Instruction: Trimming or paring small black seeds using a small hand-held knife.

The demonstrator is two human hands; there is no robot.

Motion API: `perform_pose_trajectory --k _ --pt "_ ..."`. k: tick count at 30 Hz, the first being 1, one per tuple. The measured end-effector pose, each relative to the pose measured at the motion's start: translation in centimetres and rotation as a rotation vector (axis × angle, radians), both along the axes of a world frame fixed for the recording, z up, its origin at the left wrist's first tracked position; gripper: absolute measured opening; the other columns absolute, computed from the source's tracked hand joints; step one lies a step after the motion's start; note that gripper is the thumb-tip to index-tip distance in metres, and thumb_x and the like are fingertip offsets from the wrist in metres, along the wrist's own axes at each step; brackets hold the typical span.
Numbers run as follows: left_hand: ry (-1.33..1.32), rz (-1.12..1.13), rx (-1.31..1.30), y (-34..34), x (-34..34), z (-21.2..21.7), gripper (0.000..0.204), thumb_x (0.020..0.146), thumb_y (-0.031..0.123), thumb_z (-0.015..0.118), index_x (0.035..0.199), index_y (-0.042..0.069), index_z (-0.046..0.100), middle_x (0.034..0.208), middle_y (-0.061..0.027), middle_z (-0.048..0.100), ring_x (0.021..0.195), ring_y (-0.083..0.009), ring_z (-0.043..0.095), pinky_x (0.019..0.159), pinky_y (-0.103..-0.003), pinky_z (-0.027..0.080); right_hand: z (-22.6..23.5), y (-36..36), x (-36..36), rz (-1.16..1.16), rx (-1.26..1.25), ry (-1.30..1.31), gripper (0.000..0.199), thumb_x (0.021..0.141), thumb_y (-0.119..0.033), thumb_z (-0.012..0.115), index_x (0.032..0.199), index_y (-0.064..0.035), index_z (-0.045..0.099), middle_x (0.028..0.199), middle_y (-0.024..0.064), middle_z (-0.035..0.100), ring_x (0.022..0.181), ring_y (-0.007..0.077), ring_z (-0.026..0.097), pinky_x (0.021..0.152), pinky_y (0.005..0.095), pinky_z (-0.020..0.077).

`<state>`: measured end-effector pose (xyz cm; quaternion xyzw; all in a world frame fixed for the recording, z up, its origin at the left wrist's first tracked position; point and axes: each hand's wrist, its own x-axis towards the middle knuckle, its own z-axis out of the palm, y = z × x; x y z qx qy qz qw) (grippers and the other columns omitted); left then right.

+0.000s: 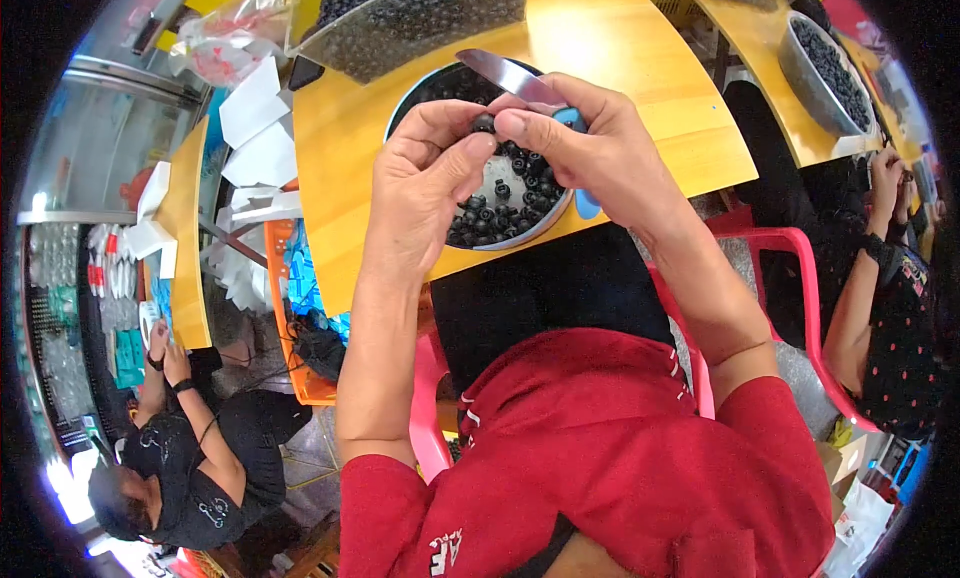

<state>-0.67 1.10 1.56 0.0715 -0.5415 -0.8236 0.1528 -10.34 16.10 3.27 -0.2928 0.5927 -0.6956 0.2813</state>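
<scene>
My left hand (420,183) pinches a small round black part (484,124) between thumb and fingers, above a bowl. My right hand (615,153) has its thumb tip close beside that part. In the same hand is a knife (505,76) with a light-blue handle, its bare blade pointing up and to the left. Below both hands sits the round bowl (512,243), with many loose black parts (500,216) in it and some of its pale bottom showing. My hands hide part of its rim.
The bowl stands on a yellow wooden table (650,68). A large container (420,28) of black parts is at its far side. White boxes (255,118) and an orange crate (312,386) lie left. Co-workers sit left and right; a full basin (825,78) stands far right.
</scene>
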Motion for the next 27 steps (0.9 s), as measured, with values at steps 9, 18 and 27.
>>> perform_pose_trajectory --k 9,18,27 --pt "0.005 0.005 0.103 0.4 0.1 -0.4 0.020 0.084 0.005 0.065 0.103 0.001 0.060 0.086 -0.0070 0.065 0.058 -0.0030 0.044 0.048 -0.016 0.031 -0.6 -0.5 -0.2 -0.005 0.014 0.010 0.021 0.083 -0.021 0.070 0.096 -0.0059 0.066 0.066 -0.0062 0.055 0.049 -0.0004 0.038 0.042 0.0159 0.0252" --pt "-0.036 0.063 -0.074 0.6 0.4 -0.3 0.021 0.082 0.004 0.067 0.102 0.000 0.063 0.086 -0.0044 0.066 0.064 -0.0020 0.049 0.051 -0.016 0.034 -0.5 -0.8 -0.1 -0.013 0.004 -0.025 0.024 0.083 -0.021 0.070 0.100 -0.0048 0.064 0.065 -0.0060 0.053 0.048 -0.0001 0.035 0.042 0.0170 0.0226" --pt "0.094 -0.032 0.075 0.8 0.8 -0.4 0.023 0.083 0.004 0.067 0.105 0.001 0.061 0.087 -0.0039 0.064 0.067 -0.0040 0.051 0.053 -0.017 0.035 0.3 -0.1 -0.6 0.206 -0.062 -0.318 0.030 0.085 -0.023 0.068 0.106 -0.0033 0.061 0.069 -0.0032 0.054 0.046 -0.0007 0.033 0.040 0.0174 0.0210"
